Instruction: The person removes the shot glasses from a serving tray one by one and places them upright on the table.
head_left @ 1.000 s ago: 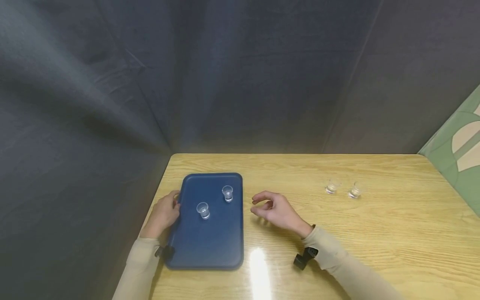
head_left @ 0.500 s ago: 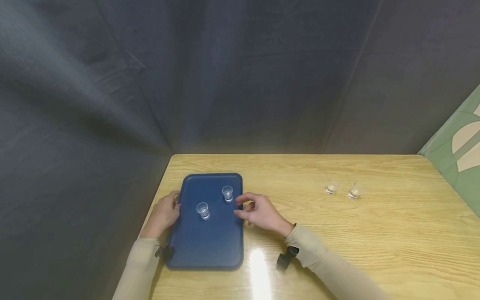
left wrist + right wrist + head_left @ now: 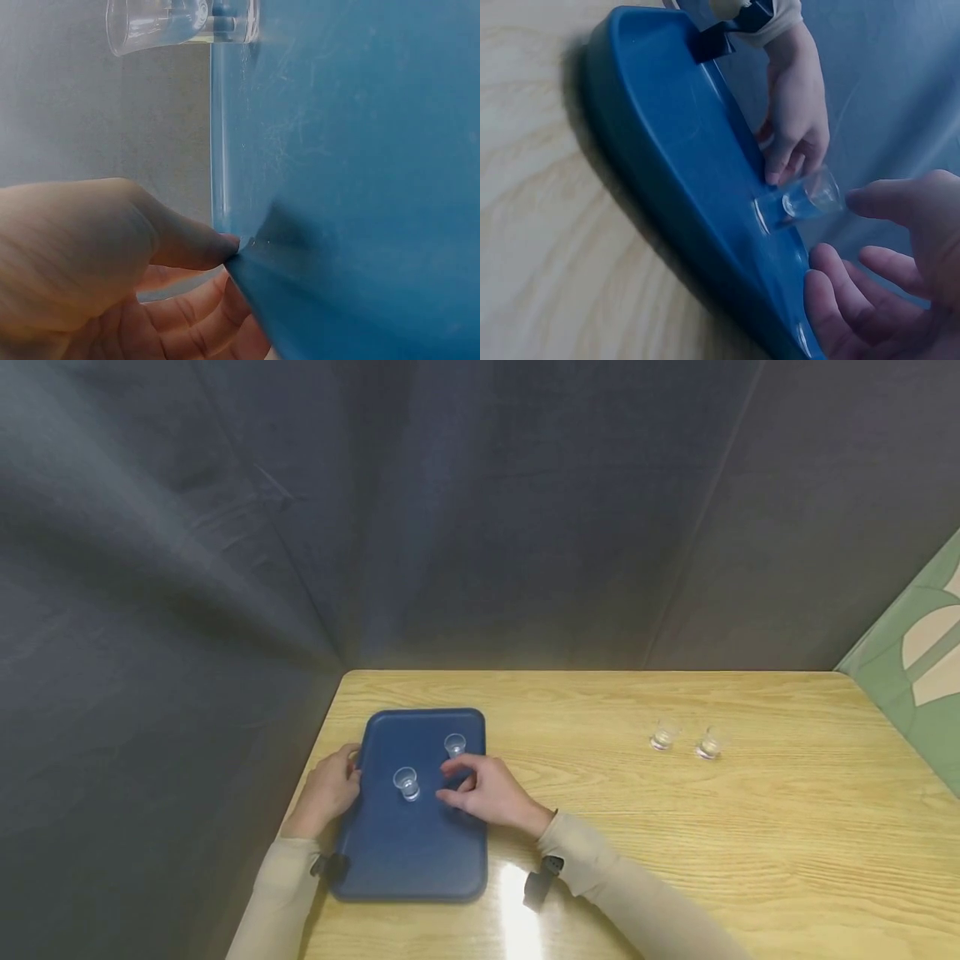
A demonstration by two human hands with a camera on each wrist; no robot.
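A dark blue tray (image 3: 408, 852) lies on the wooden table, with two small clear shot glasses standing on it. My left hand (image 3: 327, 793) grips its left rim; in the left wrist view the thumb (image 3: 199, 244) lies on top and the fingers curl underneath. Over the right half of the tray hangs my right hand (image 3: 491, 793), thumb and fingers spread apart with nothing between them. Its fingertips point at the nearer shot glass (image 3: 407, 785), a small gap away. The farther shot glass (image 3: 455, 745) is partly hidden behind the right fingers.
On the table (image 3: 637, 843), well to the right of the tray, stand two more clear shot glasses, one (image 3: 663, 735) close beside the other (image 3: 708, 743). Dark cloth (image 3: 525, 527) hangs behind the table and along its left side.
From beside the tray's right edge, my right hand has moved left over the tray, closer to the nearer shot glass. The left hand, tray and glasses have stayed in place.
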